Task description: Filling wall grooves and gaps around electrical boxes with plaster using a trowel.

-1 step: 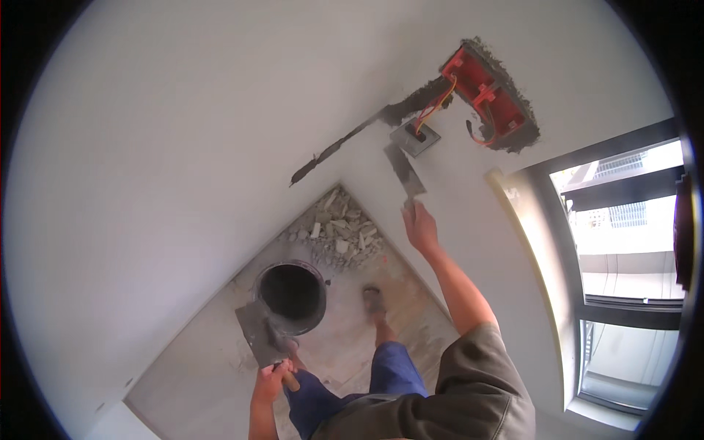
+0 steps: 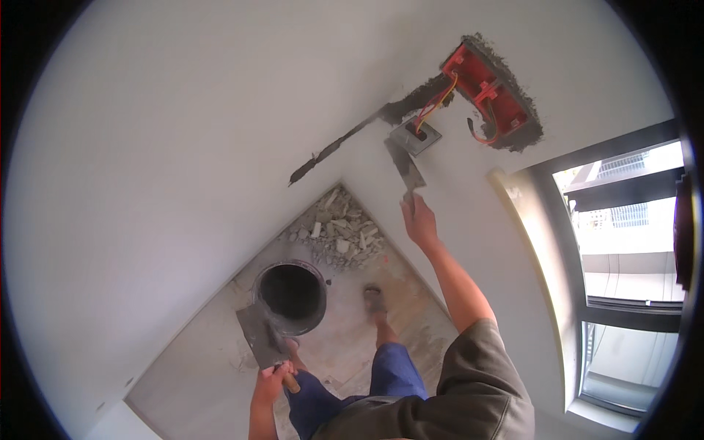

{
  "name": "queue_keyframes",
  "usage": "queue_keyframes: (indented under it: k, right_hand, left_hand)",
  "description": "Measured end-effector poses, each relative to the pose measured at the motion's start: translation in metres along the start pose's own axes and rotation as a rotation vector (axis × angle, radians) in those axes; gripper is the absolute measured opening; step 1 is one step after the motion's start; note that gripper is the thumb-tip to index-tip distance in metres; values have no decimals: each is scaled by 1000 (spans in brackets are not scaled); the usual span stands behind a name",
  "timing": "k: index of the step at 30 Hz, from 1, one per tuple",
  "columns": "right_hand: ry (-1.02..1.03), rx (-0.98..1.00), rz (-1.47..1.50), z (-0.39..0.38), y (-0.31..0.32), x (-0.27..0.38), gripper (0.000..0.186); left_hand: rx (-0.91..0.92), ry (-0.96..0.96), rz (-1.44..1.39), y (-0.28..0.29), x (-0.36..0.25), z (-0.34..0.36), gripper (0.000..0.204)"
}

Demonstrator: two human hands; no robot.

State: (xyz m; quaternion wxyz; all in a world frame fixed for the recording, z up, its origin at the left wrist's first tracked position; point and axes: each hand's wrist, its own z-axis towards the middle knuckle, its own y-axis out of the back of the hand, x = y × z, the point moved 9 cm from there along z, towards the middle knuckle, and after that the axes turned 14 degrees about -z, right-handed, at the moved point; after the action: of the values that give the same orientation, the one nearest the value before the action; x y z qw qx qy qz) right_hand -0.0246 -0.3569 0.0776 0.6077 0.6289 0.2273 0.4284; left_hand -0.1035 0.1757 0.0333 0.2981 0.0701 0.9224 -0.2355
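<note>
The small grey steel plastering trowel point(image 2: 405, 170) is the tool in play: it sits in your right hand point(image 2: 419, 220), fingers wrapped tight round its handle, blade tip up against the white wall just below the square grey patch of fresh mortar point(image 2: 415, 136), where red and yellow wires point(image 2: 433, 110) come out. Above and to the right, the red plastic electrical box point(image 2: 488, 92) sits in its rough, mortar-edged recess, and a dark mortar-filled chase point(image 2: 345, 143) runs down and left from it along the wall.

To do this pass well, I'd judge you should keep the blade at a shallow tilt and press evenly, drawing across the patch rather than poking into it. Steer the edge around the wires; they look loose, and a snag could pull mortar out with them. Work from the patch outward onto the clean wall so the edge feathers flush.

Your left hand point(image 2: 273, 380) is closed around the wooden handle of the flat grey mortar board point(image 2: 258, 336), held low beside the black round bucket point(image 2: 290, 295) on the floor. Keep that board level so nothing slides off. The pile of grey rubble point(image 2: 337, 229) lies in the corner near your foot point(image 2: 375, 299), so watch your footing when you shift.
</note>
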Motion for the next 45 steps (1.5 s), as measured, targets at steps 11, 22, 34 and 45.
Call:
queue_keyframes:
  k: [11, 22, 34, 45]
  right_hand:
    - [64, -271, 132, 84, -12, -4, 38]
    - [-85, -138, 147, 22, -33, -25, 32]
    - [-419, 475, 41, -285, -53, -39, 39]
    - [-188, 678, 180, -312, -86, 88, 48]
  left_hand:
    - [4, 125, -13, -43, 53, 11, 12]
    - [23, 59, -106, -48, 47, 25, 12]
    - [99, 90, -58, -24, 10, 7, 24]
    - [136, 256, 109, 50, 41, 40, 18]
